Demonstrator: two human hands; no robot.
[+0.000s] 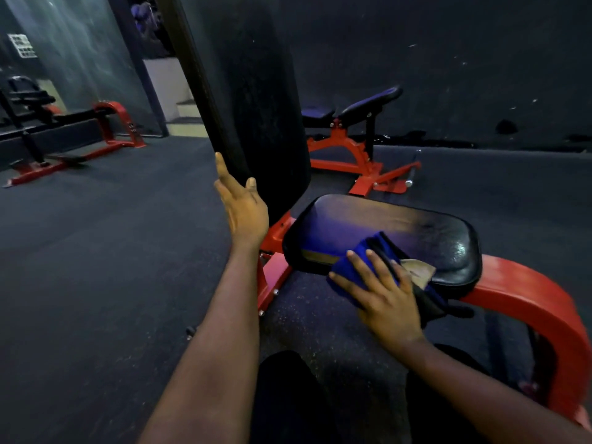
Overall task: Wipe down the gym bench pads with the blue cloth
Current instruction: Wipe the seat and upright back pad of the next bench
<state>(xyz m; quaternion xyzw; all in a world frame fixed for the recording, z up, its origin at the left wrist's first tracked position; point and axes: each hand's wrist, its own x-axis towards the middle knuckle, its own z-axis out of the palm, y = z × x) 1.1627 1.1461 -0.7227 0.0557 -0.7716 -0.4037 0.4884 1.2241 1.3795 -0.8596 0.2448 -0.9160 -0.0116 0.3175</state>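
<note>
1. Right hand (387, 302): fingers spread and nearly straight, palm pressing flat on the blue cloth (357, 262); no pinch
2. Blue cloth: bunched under the palm, on the near edge of the seat pad (400, 225); its long axis runs across the knuckles along that edge, one end showing past the thumb, the other drooping off the pad at the little-finger side
3. Seat pad: black, glossy, lying flat; extends beyond the fingertips, long axis crosswise to the fingers
4. Left hand (243, 206): fingers straight, thumb apart, laid against the side edge of the back pad (256, 91)
5. Back pad: near upright, long axis rising above those fingertips
6. Red frame (544, 302) curves under the seat, beside the right wrist
</note>
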